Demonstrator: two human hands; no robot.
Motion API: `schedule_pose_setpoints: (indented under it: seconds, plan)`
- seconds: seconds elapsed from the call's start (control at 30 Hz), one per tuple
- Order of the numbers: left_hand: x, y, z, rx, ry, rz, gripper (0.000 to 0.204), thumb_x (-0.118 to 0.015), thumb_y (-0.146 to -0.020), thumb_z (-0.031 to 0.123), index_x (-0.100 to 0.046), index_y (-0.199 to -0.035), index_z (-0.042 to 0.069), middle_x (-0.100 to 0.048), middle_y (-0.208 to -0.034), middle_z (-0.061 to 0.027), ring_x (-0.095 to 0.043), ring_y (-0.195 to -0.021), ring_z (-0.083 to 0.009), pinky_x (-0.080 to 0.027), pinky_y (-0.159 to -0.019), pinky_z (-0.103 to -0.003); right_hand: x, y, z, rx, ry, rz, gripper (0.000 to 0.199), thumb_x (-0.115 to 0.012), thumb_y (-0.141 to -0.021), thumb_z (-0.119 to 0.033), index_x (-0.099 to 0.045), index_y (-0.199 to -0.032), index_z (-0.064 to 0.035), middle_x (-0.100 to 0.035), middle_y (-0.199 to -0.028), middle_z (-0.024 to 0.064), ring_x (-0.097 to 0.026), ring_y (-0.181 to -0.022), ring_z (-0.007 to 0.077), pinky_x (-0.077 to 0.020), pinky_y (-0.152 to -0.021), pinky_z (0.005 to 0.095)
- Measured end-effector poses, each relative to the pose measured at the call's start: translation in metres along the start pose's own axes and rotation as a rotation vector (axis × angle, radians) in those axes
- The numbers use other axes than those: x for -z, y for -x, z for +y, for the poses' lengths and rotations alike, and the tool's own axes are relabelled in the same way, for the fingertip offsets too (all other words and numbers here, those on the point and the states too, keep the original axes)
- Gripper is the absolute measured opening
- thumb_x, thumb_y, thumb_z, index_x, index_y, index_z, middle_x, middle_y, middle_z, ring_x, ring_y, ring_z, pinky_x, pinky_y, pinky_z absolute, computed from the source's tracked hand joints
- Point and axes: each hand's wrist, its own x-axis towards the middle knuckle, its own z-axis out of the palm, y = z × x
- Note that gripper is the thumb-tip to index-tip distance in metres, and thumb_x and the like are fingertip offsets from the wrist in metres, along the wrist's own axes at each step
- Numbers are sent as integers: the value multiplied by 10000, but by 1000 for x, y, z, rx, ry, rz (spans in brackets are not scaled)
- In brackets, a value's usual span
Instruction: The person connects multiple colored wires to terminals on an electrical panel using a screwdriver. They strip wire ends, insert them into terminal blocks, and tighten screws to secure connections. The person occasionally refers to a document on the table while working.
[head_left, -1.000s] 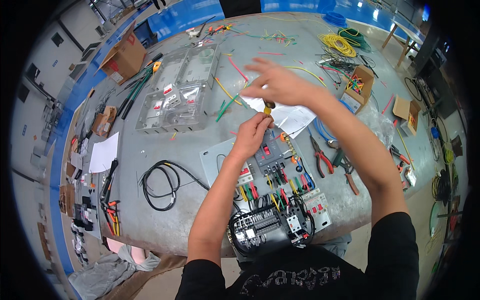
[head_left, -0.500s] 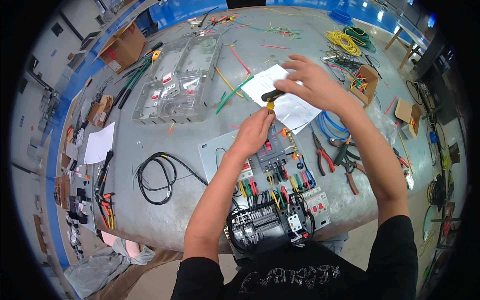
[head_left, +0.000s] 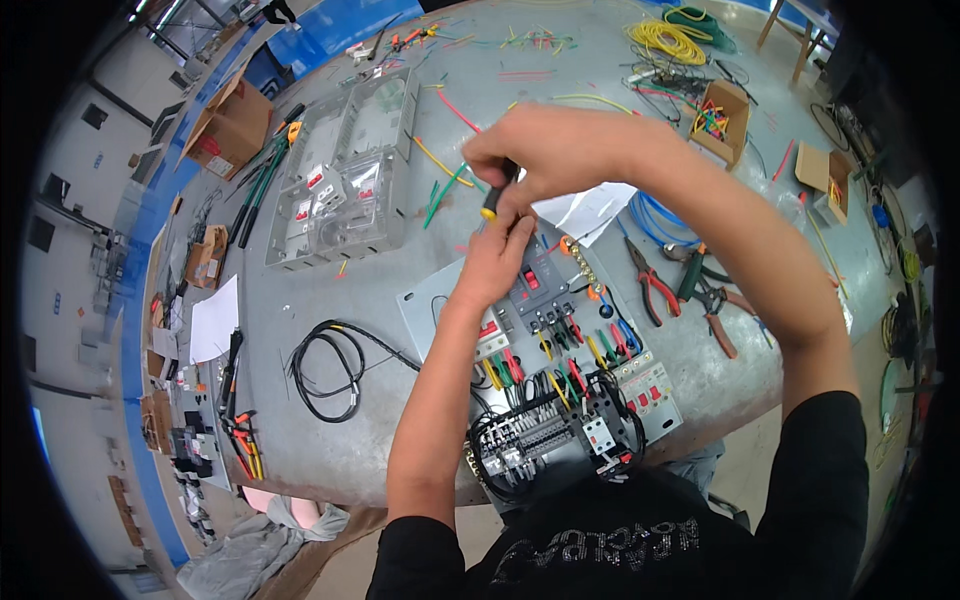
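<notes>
My right hand [head_left: 545, 150] is wrapped round the dark handle of a screwdriver [head_left: 490, 212] with a yellow collar, held tip down. Below it, my left hand [head_left: 490, 264] has its fingers pinched together around the tip area, at the top end of a grey moulded-case circuit breaker [head_left: 537, 287] with a red toggle. What those left fingers grip is hidden. The breaker sits on a metal mounting plate [head_left: 412, 306], beside a brass terminal bar [head_left: 580, 258]. Nearer me on that plate are red-switched small breakers [head_left: 648, 396], a terminal strip [head_left: 525, 437] and a contactor [head_left: 599, 433], with coloured wires between them.
Pliers [head_left: 655, 290] and a wire stripper [head_left: 712, 308] lie right of the plate. A coiled black cable [head_left: 325, 372] lies to the left. Beyond are a clear plastic enclosure [head_left: 385, 215], paper sheets [head_left: 590, 212], blue wire [head_left: 660, 222] and a cardboard box of wire bits [head_left: 728, 115].
My right hand has moved left and down, from spread fingers near the screwdriver to a closed grip on its handle. The screwdriver leans differently. My left hand stays at the breaker's top.
</notes>
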Motion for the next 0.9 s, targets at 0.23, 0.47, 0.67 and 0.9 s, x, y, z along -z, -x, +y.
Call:
schedule_pose_setpoints:
  seconds: [0.23,0.47,0.67,0.9]
  plan:
    - [39,-52,-51,-242,-285,26,253,-743,-966,289,-687,-986,43,-701,-883,-53,-633,-785,-196,-506,-719,-369,-7,1,-12,95,233,-41,192,-800,-838,-167,-794,-961,-20,-760,-843,140,-729,-787,318,-549,-723,444]
    - [33,-99,-40,30,-208,-446,407,-910,-839,350,-632,-748,67,-552,-720,18,-483,-691,-147,-426,-643,-379,-6,8,-11,47,270,-36,160,-760,-850,-181,-793,-802,-32,-736,-699,95,-712,-687,285,-533,-648,436]
    - [30,-90,-63,92,-294,-521,367,-817,-877,407,-681,-781,79,-601,-752,17,-524,-706,-151,-432,-652,-386,-4,5,-14,50,282,-27,210,-753,-832,-214,-759,-741,-26,-722,-696,122,-691,-665,310,-525,-639,457]
    - [17,-84,-25,354,-436,-519,337,-768,-866,360,-710,-780,40,-604,-723,-6,-544,-706,-154,-425,-617,-403,-33,-13,13,21,355,249,252,-716,-870,-220,-758,-1017,-19,-702,-695,149,-677,-651,333,-539,-644,475]
